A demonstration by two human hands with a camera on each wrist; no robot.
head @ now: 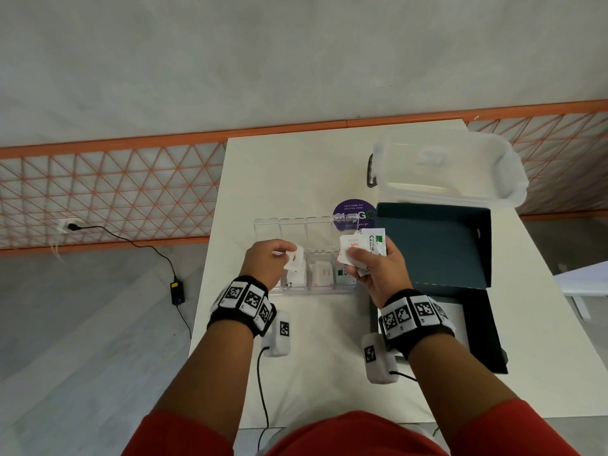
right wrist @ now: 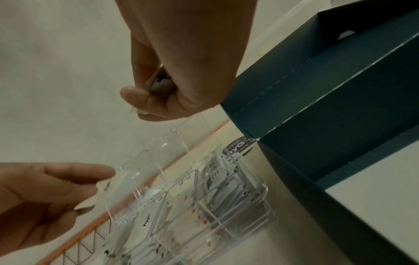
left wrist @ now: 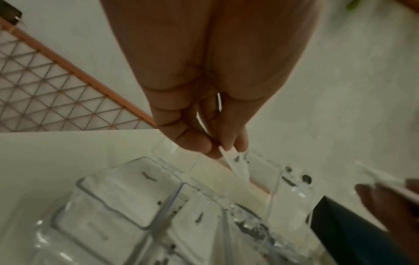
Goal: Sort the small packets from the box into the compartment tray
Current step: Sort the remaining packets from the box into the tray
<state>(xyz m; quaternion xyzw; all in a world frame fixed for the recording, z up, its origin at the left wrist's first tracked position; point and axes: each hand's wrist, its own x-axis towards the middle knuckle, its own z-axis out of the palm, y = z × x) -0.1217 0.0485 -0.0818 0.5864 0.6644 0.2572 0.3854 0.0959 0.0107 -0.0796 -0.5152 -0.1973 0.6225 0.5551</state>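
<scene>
A clear compartment tray (head: 266, 225) with raised lids stands mid-table; its front cells hold white packets (head: 320, 273). My left hand (head: 279, 255) pinches one white packet (head: 296, 255) above the tray's left cells; in the left wrist view the left hand (left wrist: 217, 148) holds that packet (left wrist: 235, 161) edge-on over the tray (left wrist: 127, 193). My right hand (head: 368, 261) grips a fanned stack of packets (head: 362, 245) over the tray's right end, beside the dark open box (head: 437, 251). In the right wrist view the right hand (right wrist: 145, 107) is curled above the tray (right wrist: 204, 188).
A translucent lidded bin (head: 444, 166) sits at the back right of the white table (head: 296, 172). A purple round sticker (head: 353, 209) lies behind the tray. The box's lid (head: 483, 327) lies near the front right. The floor drops away at the left, with a cable and adapter (head: 177, 292).
</scene>
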